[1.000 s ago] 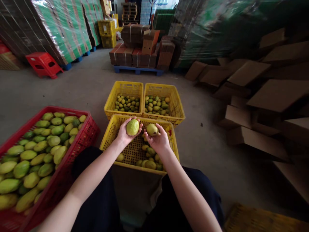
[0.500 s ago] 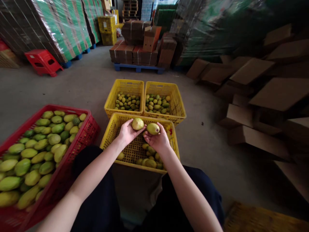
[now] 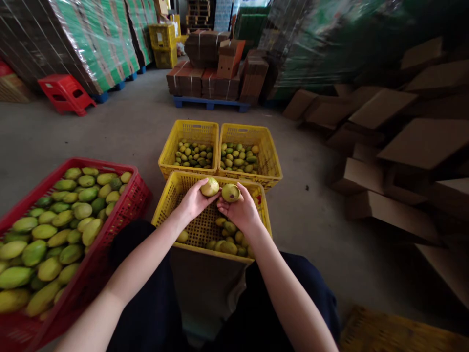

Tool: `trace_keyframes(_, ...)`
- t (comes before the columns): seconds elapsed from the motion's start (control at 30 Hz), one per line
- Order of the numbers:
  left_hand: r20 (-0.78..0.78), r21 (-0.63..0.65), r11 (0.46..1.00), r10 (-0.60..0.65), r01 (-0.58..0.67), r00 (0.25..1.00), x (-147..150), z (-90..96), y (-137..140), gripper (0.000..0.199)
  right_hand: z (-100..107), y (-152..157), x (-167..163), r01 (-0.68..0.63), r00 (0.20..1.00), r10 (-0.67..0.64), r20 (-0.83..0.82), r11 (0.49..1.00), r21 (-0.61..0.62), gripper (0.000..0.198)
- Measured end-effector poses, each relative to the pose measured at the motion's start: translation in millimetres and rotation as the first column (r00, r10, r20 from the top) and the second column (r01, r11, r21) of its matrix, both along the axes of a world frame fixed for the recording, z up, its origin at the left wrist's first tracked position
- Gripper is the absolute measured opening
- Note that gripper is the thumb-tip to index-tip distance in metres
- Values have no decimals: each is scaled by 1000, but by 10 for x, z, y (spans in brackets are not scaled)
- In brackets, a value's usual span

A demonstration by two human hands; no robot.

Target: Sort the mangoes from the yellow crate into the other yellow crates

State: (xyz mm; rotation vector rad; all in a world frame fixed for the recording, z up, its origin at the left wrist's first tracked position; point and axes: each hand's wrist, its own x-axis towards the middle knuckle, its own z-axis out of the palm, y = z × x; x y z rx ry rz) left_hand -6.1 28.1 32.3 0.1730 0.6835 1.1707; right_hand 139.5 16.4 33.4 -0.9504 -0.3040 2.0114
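Note:
My left hand [image 3: 195, 199] is closed around a yellow-green lemon [image 3: 210, 186], thumb along its upper side and fingers beneath. Just to its right, my right hand [image 3: 242, 209] grips another lemon [image 3: 230, 192], whose end with a dark spot faces me. Both hands are above a yellow crate [image 3: 161, 210] standing in front of my knees. Inside that crate, several loose lemons [image 3: 227, 247] lie at the near right, and a single lemon [image 3: 182, 236] rests at the near left. My forearms hide part of the crate.
A red crate [image 3: 137, 188] heaped with lemons stands at my left. Beyond the near crate are two yellow crates [image 3: 194, 124] [image 3: 273, 156] partly filled with lemons. Cardboard boxes [image 3: 395, 210] pile up on the right; a red stool [image 3: 66, 93] and a loaded blue pallet [image 3: 210, 103] stand farther back.
The lemon in my right hand has turned so its dark-spotted end faces me more squarely. The left lemon has shifted and turned slightly. Both hands stay over the near crate.

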Motion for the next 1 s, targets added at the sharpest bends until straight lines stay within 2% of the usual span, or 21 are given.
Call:
trace_keyframes(0.17, -44, 37, 999, 25, -23, 999, -15, -14, -7, 13, 28, -18, 32, 3, 999, -11, 41, 980, 198, 6)
trace_keyframes(0.3, -145, 139, 990, 5, 16, 989, -45, -23, -26, 16, 39, -79, 2, 19, 969, -113, 218, 920, 392, 25)
trace_keyframes(0.4, -332, 259, 965, 48, 42, 942, -81, -53, -50, 46, 25, -125, -9, 30, 907, -251, 339, 841, 541, 49)
trace_keyframes(0.47, -486, 418, 904, 135, 94, 864, -116, -81, -73, 72, -4, -143, 15, -25, 850, -333, 408, 748, 663, 62)
trace_keyframes(0.53, -611, 590, 776, 248, 223, 752, -160, -97, -103, 84, -49, -154, 68, -164, 746, -423, 515, 633, 757, 70)
trace_keyframes(0.63, -701, 706, 543, 449, 453, 554, -235, -79, -160, 77, -129, -179, 173, -444, 477, -599, 644, 467, 764, 73)
trace_keyframes(0.67, -705, 709, 480, 509, 517, 495, -259, -68, -181, 74, -154, -191, 207, -521, 399, -650, 647, 420, 743, 73)
trace_keyframes(0.73, -694, 691, 385, 589, 611, 414, -300, -59, -219, 70, -195, -222, 263, -632, 302, -718, 627, 342, 696, 71)
trace_keyframes(0.8, -687, 661, 321, 622, 678, 375, -329, -80, -250, 67, -222, -254, 302, -699, 254, -749, 612, 295, 651, 70)
trace_keyframes(0.87, -695, 633, 284, 619, 720, 366, -347, -129, -273, 67, -237, -282, 325, -740, 223, -763, 606, 272, 615, 70)
trace_keyframes(0.93, -714, 619, 277, 589, 735, 379, -354, -186, -292, 69, -247, -299, 337, -766, 203, -769, 607, 261, 588, 71)
trace_keyframes(1.0, -733, 626, 314, 550, 714, 400, -351, -222, -312, 72, -259, -304, 345, -779, 195, -766, 612, 258, 571, 72)
